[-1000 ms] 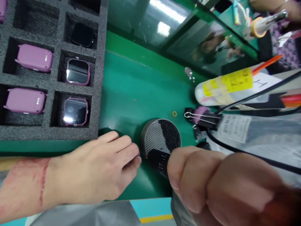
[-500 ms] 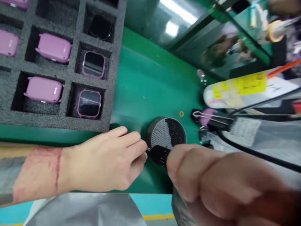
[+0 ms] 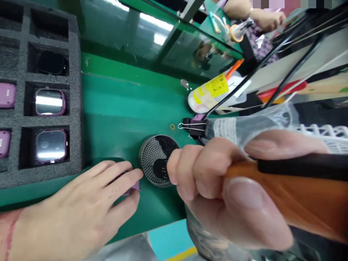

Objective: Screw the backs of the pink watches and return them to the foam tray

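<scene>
Green bench mat (image 3: 130,105), glossy, with a glass partition (image 3: 130,29) along its far edge. Landmark: round perforated metal tray (image 3: 156,159), sitting on the mat near its front edge.

Left hand (image 3: 81,210): lies flat on the mat just left of the tray, palm down. Fingers (image 3: 114,175) pressed together and curled over a small purple part (image 3: 133,186); only a corner of that part shows under the fingertips, beside the tray's left rim. Cannot tell whether it is gripped or merely covered.

Right hand (image 3: 217,188): close to the camera, right of the tray, overlapping its right rim in view. Fingers wrapped tight around an orange-handled tool (image 3: 293,195); a black tip section (image 3: 163,170) pokes out past the knuckles over the tray. Thumb laid along the handle's top.

Left of the tray: grey foam tray (image 3: 76,108) with square pockets. 2 purple smartwatch bodies (image 3: 50,145) sit screen-up in the pockets nearest the tray, 1 black one (image 3: 51,63) farther back, 2 more purple ones cut off at the left edge.

Behind the tray: tiny orange ring (image 3: 172,127) on the mat. Behind and right: black binder clip (image 3: 194,127) clamped at the end of a black cable (image 3: 244,78), touching a clear plastic bag (image 3: 244,127). Farther back: white bottle with yellow label (image 3: 212,90) and orange nozzle, lying on its side.

Far right corner: another person's hand (image 3: 268,20), well apart from the tray.
</scene>
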Demonstrator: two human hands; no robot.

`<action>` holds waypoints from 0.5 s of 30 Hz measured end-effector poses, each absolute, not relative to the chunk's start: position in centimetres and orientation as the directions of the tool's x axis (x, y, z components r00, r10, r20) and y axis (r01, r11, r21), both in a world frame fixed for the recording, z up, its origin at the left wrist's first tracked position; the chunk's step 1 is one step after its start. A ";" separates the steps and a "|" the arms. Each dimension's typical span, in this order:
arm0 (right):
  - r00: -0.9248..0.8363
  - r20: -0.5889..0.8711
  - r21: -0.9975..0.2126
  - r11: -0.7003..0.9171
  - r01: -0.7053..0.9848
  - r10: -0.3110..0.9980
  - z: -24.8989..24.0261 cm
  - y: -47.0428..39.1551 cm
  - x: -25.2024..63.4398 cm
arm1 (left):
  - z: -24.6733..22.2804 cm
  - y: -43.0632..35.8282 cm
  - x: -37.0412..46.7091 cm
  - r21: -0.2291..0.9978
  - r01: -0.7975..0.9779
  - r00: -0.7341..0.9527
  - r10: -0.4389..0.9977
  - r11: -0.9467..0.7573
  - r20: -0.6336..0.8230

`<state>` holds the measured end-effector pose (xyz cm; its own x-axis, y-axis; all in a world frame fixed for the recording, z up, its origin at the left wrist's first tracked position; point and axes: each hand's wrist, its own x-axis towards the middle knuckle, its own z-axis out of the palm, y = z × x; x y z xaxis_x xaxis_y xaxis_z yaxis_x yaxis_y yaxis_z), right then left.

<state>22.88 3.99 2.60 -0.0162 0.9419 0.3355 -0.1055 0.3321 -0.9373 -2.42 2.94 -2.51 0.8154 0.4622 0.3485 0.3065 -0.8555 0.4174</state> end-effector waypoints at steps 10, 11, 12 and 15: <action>-0.059 0.334 -0.939 0.327 -0.104 0.941 2.6 4.8 22.1 | -2.9 2.9 -2.3 0.403 0.335 0.810 0.479 -0.852 0.339; -0.053 0.346 -0.936 0.340 -0.093 0.937 2.7 4.9 21.7 | -2.8 2.9 -2.2 0.415 0.335 0.809 0.484 -0.846 0.334; -0.040 0.356 -0.932 0.352 -0.082 0.933 2.9 5.0 21.4 | -2.7 3.0 -2.2 0.429 0.336 0.807 0.491 -0.838 0.328; 0.020 0.314 -0.949 0.314 0.014 0.949 4.1 4.2 21.2 | -2.5 3.1 -1.9 0.461 0.343 0.805 0.509 -0.818 0.305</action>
<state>21.19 4.18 4.14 0.0199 0.9492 0.3142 0.0140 0.3139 -0.9493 -1.91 3.12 -2.49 0.8046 0.5094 0.3052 0.3432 -0.8183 0.4612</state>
